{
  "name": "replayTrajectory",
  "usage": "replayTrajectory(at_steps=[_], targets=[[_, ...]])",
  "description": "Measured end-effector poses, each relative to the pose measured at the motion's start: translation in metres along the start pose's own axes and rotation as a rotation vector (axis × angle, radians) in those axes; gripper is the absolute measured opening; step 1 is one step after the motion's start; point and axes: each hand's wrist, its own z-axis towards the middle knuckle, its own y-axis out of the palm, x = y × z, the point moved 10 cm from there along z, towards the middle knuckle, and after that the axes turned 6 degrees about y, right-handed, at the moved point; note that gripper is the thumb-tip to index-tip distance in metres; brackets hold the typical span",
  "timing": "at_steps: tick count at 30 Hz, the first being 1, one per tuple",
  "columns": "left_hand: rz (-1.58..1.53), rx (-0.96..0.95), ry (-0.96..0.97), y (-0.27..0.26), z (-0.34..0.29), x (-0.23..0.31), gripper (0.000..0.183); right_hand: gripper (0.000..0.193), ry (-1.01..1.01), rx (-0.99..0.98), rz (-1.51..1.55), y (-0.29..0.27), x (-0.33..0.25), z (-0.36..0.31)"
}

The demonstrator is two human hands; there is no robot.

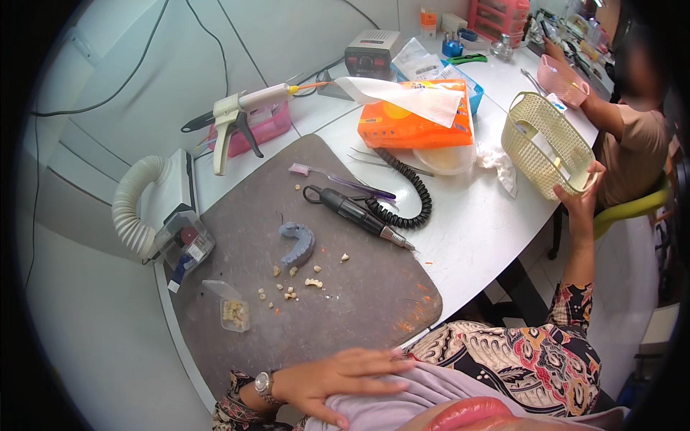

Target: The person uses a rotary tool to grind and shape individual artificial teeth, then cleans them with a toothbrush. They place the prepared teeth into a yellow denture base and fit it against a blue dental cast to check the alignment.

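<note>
My right hand (pixel 578 195) reaches out at the right and grips the near end of a cream woven-look plastic basket (pixel 530 159), which sits tilted at the table's right edge with papers inside. My left hand (pixel 352 379) lies flat against the lilac cloth (pixel 381 406) on my chest, fingers stretched and holding nothing. In front of it, on the brown mat (pixel 345 302), are a grey horseshoe-shaped dental model (pixel 305 248), several loose tooth-shaped pieces (pixel 313 283) and an open clear box (pixel 235 314) of similar pieces.
A black handpiece (pixel 356 215) with a coiled cord and a purple toothbrush (pixel 345 182) lie across the mat. Behind stand a dispensing gun (pixel 241 118), an orange tissue pack (pixel 417 129) and a control box (pixel 372 54). A white hose (pixel 133 194) stands left; a person (pixel 636 144) sits right.
</note>
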Motion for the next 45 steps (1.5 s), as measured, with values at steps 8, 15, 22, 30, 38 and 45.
replayTrajectory(at_steps=[8,15,22,30,38,45], targets=[[-0.086,-0.226,-0.093,0.03,-0.008,-0.018,0.079,0.067,0.135,0.072,0.089,0.028,0.038,0.024],[-0.158,-0.074,-0.052,0.006,-0.008,-0.014,0.055,0.088,-0.049,0.16,-0.55,0.035,0.003,0.021],[0.044,0.998,-0.036,-0.083,-0.07,-0.005,0.016,0.019,-0.25,0.529,0.038,-0.034,-0.05,0.002],[0.208,1.113,0.076,-0.09,-0.066,0.004,0.029,0.048,-0.331,-0.129,-0.149,0.135,-0.11,0.044],[0.414,0.78,-0.026,-0.093,-0.047,0.012,0.033,0.062,-0.279,-0.575,-0.635,0.221,-0.083,0.068],[0.398,0.888,-0.11,-0.096,-0.061,0.011,0.031,0.042,-0.522,-0.337,-0.507,0.193,-0.126,0.105]])
